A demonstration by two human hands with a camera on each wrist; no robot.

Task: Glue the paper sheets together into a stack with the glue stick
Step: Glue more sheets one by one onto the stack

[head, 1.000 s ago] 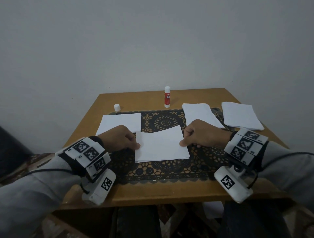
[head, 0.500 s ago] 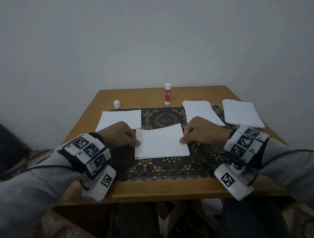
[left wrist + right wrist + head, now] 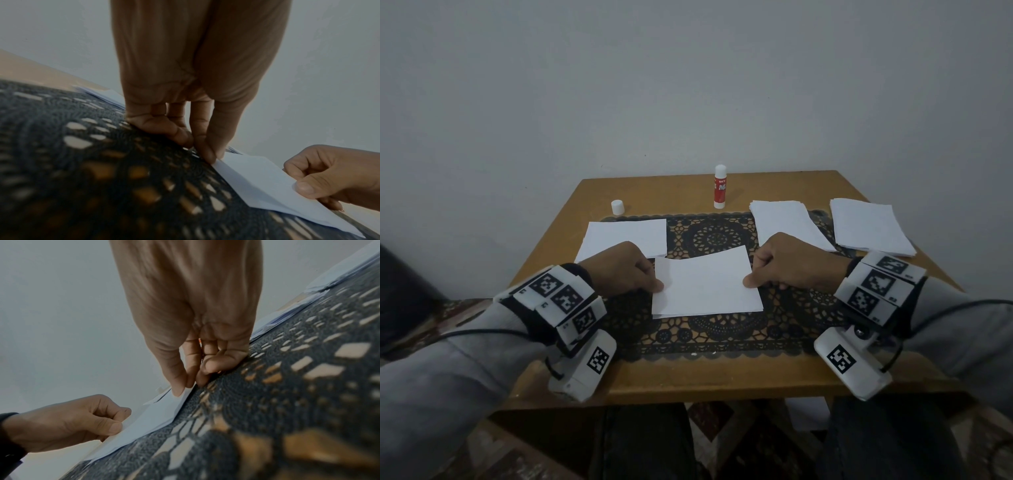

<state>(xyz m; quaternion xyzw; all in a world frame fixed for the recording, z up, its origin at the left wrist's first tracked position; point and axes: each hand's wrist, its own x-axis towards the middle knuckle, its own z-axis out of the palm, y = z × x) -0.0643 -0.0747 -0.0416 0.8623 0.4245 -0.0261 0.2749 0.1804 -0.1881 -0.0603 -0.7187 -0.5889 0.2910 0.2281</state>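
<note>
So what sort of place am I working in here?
Probably a home room, not a workshop: a small wooden table pushed against a plain wall, a dark lace table mat under the paper sheets, and patterned carpet showing below the table.

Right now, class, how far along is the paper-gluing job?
Done: the red-and-white glue stick stands uncapped, its white cap apart. In hand: the left hand and right hand pinch a white paper sheet over another on the black lace mat. Left: three white paper piles.
</note>
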